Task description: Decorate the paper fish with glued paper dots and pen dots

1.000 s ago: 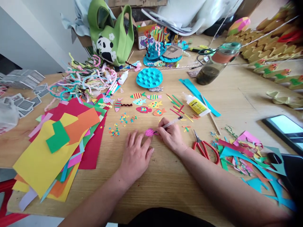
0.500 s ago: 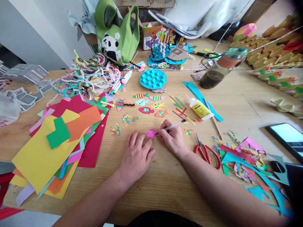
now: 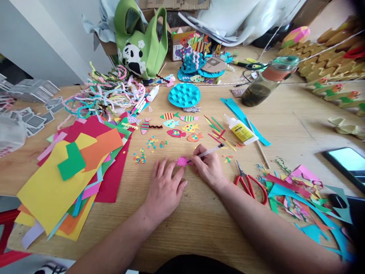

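Note:
A small pink paper fish [image 3: 181, 161] with dark dots lies flat on the wooden table between my hands. My right hand [image 3: 209, 167] pinches a pen [image 3: 211, 150], its dark tip at the fish's tail end. My left hand [image 3: 165, 186] rests palm down with fingers spread, its fingertips beside the fish's near edge. Beyond my hands lie several decorated paper fish, among them a yellow one [image 3: 190, 128], an orange one [image 3: 195, 137] and a red one [image 3: 176, 133]. Tiny paper confetti [image 3: 139, 156] sits to the left of them.
Coloured paper sheets [image 3: 62, 182] are piled at left, below tangled pipe cleaners [image 3: 114, 91]. Red-handled scissors [image 3: 251, 186] and paper scraps [image 3: 302, 194] lie at right. A glue bottle [image 3: 241, 130], blue disc [image 3: 184, 95], tilted drink bottle [image 3: 265, 83] and phone [image 3: 346, 165] are also around.
The view has shifted very slightly. Both hands, the pen and the pink fish keep practically the same places.

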{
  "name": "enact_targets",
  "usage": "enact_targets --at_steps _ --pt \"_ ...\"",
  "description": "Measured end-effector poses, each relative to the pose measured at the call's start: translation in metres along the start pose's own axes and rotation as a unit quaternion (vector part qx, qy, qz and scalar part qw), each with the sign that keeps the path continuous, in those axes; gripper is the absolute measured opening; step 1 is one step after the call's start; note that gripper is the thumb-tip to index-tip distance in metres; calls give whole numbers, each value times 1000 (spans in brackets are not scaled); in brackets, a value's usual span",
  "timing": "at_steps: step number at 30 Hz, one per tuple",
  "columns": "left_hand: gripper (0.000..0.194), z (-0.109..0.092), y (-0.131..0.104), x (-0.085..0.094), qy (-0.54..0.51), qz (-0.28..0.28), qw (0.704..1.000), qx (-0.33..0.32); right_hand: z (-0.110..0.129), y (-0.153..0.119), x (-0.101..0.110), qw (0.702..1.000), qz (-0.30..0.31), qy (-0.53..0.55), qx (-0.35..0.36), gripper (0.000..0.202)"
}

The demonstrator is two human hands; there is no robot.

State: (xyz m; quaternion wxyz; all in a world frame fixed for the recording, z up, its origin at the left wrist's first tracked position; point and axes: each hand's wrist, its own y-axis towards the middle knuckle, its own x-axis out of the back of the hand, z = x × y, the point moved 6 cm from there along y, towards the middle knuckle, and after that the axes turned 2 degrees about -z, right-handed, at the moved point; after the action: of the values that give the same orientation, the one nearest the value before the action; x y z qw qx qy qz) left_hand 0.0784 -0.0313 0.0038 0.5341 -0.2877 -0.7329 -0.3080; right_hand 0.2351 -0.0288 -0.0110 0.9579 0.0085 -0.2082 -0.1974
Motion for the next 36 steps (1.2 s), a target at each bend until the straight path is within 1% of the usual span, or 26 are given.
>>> enact_targets --at_steps 5,16,23,30,36 --pt "37 0 0 1 2 -4 1000 -1 0 0 0 1000 -3 3 -18 11" --pt "37 -1 1 1 6 1 1000 -1 -1 0 0 1000 -7 -2 1 11" --pt "37 0 1 2 5 -1 1000 -2 1 -1 1 1000 -10 -4 -10 12" --pt "37 -1 0 1 7 -2 1000 0 -4 -1 2 999 -25 37 -18 10" --pt "37 0 -1 1 5 -4 1000 -1 -4 -1 2 999 -23 24 -31 10"
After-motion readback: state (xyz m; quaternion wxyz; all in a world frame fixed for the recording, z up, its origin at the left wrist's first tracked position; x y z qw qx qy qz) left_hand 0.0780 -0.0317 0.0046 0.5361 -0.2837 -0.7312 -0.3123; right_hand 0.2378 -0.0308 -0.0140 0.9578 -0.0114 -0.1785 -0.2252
